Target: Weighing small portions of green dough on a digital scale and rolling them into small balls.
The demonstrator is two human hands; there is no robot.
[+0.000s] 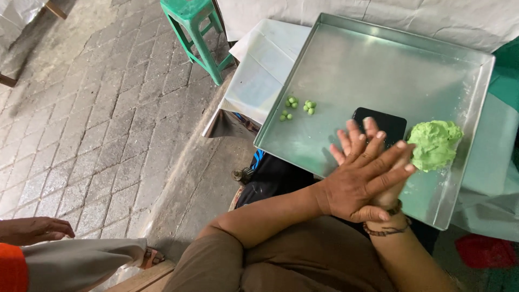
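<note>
Two hands, left hand [361, 181] pressed flat over right hand [378, 162]; anything between them is hidden. One tray [378, 70], one dough lump [434, 144], about eight small balls [296, 106], one half-covered phone [385, 123]

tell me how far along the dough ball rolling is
Early on. Done: a few small green balls lie in two loose clusters on the metal tray. In hand: the left hand is pressed flat over the right hand, palms together above the tray; whatever is between them is hidden. Left: a big lump of green dough sits unshaped by the tray's right wall, beside a dark phone.
</note>
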